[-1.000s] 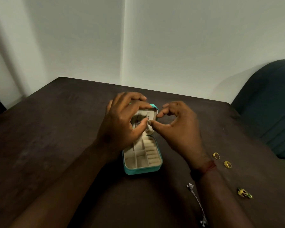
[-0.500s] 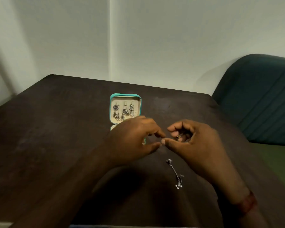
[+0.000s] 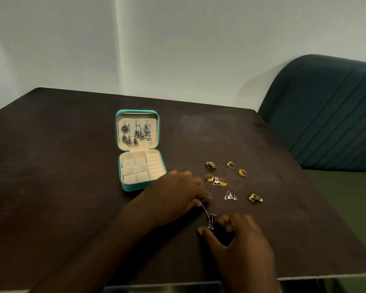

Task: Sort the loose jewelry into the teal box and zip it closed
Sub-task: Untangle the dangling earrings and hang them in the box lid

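Note:
The teal box [image 3: 135,187] lies open on the dark table, and three silver drop earrings [image 3: 136,135] hang inside its lid. Its cream compartments hold nothing I can see. A fourth silver drop earring [image 3: 207,215] lies to the box's right. My left hand [image 3: 178,193] pinches its upper end. My right hand [image 3: 239,240] curls thumb and forefinger round its lower end. Loose pieces lie further right: gold rings [image 3: 230,164], a green-and-gold earring [image 3: 255,197] and a triangle earring [image 3: 228,196].
A dark green upholstered chair [image 3: 325,113] stands at the table's right. The table's front edge [image 3: 325,278] runs just below my right hand. A pale wall stands behind the table.
Both hands have left the box and moved down and right to the loose silver earring, taking hold of its ends. My view has swung right, showing the whole box and the gold pieces.

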